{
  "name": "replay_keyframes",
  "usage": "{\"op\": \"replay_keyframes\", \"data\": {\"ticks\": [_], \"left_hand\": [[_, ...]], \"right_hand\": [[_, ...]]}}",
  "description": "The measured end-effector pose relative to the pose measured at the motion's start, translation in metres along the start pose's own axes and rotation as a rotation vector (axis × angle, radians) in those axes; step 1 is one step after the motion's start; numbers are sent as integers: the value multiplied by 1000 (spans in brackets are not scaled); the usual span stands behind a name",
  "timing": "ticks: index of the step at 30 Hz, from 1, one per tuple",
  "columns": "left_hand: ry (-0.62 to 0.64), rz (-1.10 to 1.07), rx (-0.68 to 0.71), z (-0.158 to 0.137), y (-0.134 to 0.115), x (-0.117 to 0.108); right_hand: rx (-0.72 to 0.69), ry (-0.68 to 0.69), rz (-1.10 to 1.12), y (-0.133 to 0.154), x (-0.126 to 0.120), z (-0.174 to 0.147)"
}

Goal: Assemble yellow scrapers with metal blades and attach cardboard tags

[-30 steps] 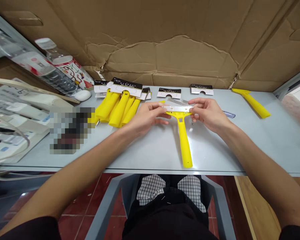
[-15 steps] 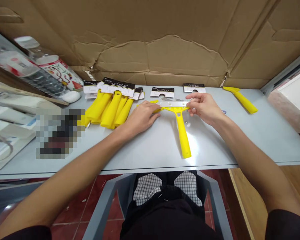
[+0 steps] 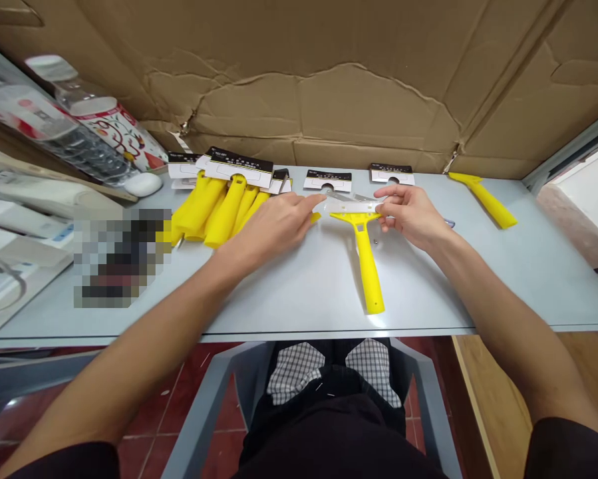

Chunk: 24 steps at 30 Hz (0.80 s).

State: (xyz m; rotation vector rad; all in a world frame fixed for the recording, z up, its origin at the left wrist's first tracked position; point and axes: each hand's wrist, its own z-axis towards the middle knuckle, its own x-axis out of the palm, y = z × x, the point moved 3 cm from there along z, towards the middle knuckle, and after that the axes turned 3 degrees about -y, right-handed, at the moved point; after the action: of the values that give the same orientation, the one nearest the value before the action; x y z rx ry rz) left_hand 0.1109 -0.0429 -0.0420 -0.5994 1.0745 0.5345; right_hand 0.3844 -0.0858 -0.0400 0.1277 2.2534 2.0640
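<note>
A yellow-handled scraper (image 3: 369, 269) lies on the table with its handle toward me. Across its head sits a shiny metal plate (image 3: 351, 207), with thin pale pieces behind it. My right hand (image 3: 409, 214) pinches the right end of the plate and head. At the plate's left end, my left hand (image 3: 283, 223) has its fingers drawn together, fingertips at or very near the edge. What they grip is hidden. A bit of another yellow part (image 3: 315, 217) shows beside the left fingers. A small metal screw or nut (image 3: 376, 241) lies right of the handle.
Several yellow handles (image 3: 223, 211) with black-and-white cards (image 3: 239, 167) are piled at left. Two more cards (image 3: 328, 179) stand along the cardboard (image 3: 373, 113). Another yellow handle (image 3: 491, 201) lies at right. Bottles (image 3: 96, 123) and white packages (image 3: 24, 233) are far left.
My left hand has lifted and turned, its fingertips now at the plate's left end. The scraper and right hand stay nearly in place; the view has shifted slightly.
</note>
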Motion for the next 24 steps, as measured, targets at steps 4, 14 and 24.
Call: {"op": "replay_keyframes", "data": {"ticks": [4,14,24], "left_hand": [[-149,-186,-30,2,-2,-18],[-405,-1122,-490,6,-7,-32],[-317,-1413,-734,4,-17,15]], "right_hand": [[3,-11,-2,-3,-2,1],[-12,-20,-13,-6,-4,3],[-32,8,16,-5,3,-3]]}}
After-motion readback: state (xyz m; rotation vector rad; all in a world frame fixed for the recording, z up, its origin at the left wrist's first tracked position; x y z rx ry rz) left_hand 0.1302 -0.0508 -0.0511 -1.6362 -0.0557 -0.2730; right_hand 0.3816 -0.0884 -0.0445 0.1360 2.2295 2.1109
